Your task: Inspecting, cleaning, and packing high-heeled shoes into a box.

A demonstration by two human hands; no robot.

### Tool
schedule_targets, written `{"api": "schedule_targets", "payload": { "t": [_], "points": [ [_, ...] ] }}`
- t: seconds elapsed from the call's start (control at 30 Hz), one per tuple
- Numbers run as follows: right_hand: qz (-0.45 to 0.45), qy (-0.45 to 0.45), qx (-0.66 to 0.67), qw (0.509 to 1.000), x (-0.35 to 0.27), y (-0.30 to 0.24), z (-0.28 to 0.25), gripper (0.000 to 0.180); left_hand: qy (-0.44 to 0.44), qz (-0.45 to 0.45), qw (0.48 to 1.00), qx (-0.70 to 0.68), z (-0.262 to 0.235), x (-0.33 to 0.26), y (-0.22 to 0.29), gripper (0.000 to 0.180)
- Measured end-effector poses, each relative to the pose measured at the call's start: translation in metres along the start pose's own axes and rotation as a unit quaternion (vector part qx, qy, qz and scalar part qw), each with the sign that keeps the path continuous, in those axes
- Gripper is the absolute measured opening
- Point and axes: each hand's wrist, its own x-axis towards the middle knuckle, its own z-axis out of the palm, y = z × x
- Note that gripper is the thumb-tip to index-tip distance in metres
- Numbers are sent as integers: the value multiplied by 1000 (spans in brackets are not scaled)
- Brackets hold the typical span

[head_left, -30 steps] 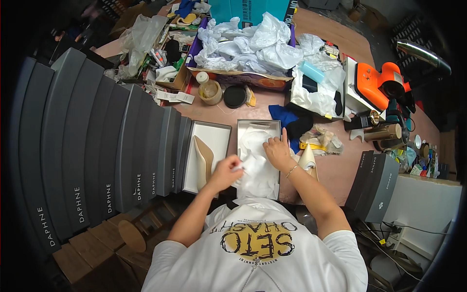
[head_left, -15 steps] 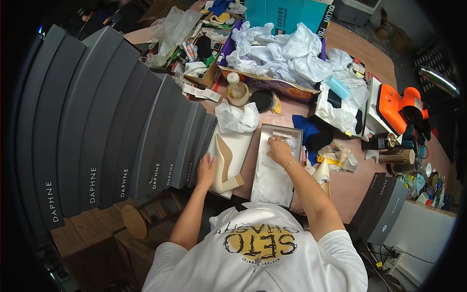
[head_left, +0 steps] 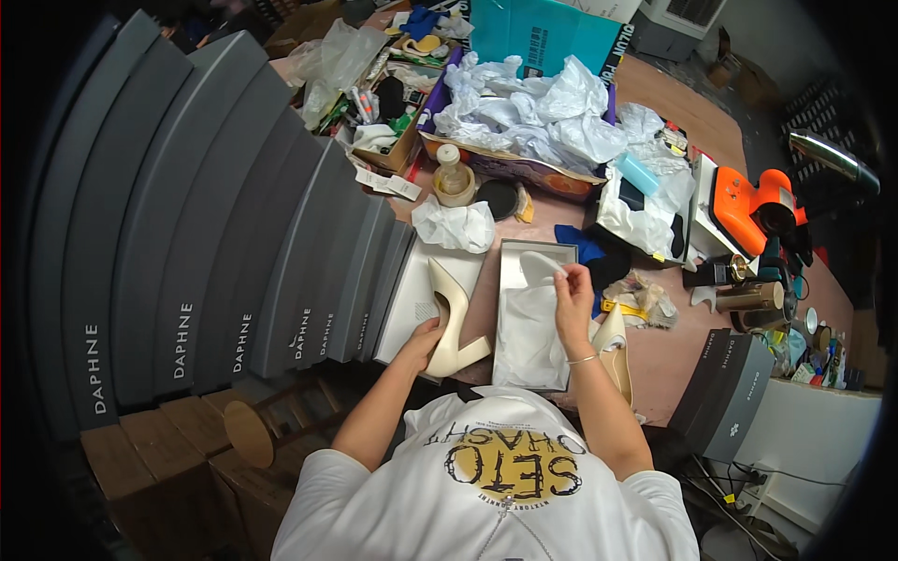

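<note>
Left hand grasps a cream block-heeled pump over a white-lined box half, my fingertips hidden behind it; right hand pinches a whitish translucent piece, kind unclear, above the open shoebox; second pump beside my wrist, partly covered.

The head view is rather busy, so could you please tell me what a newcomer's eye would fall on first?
Probably the many dark grey boxes filling the left side, then the heap of crumpled white wrapping at top centre and the bright orange device at right. Nearer the middle, the left hand holds a cream high-heeled shoe, while the right hand holds a thin white piece over an open box.
</note>
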Motion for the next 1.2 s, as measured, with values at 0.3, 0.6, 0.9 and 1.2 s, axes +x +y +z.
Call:
{"api": "schedule_targets", "payload": {
  "t": [0.3, 0.6, 0.9, 1.2],
  "points": [
    [199, -350, 104, 909, -60, -108, -32, 21, -178, 2, 980, -90, 20, -72, 45, 44],
    [-28, -338, -107, 935, -78, -174, -24, 17, -202, 160, 965, 41, 63, -97, 39, 62],
    [-222, -156, -454, 848, -48, -109, 39, 48, -112, 288, 897, 317, 101, -137, 29, 78],
    [-199, -226, -420, 856, -40, -91, 45, 67, -63, 322, 871, 366, 110, -131, 13, 82]
  ]
}}
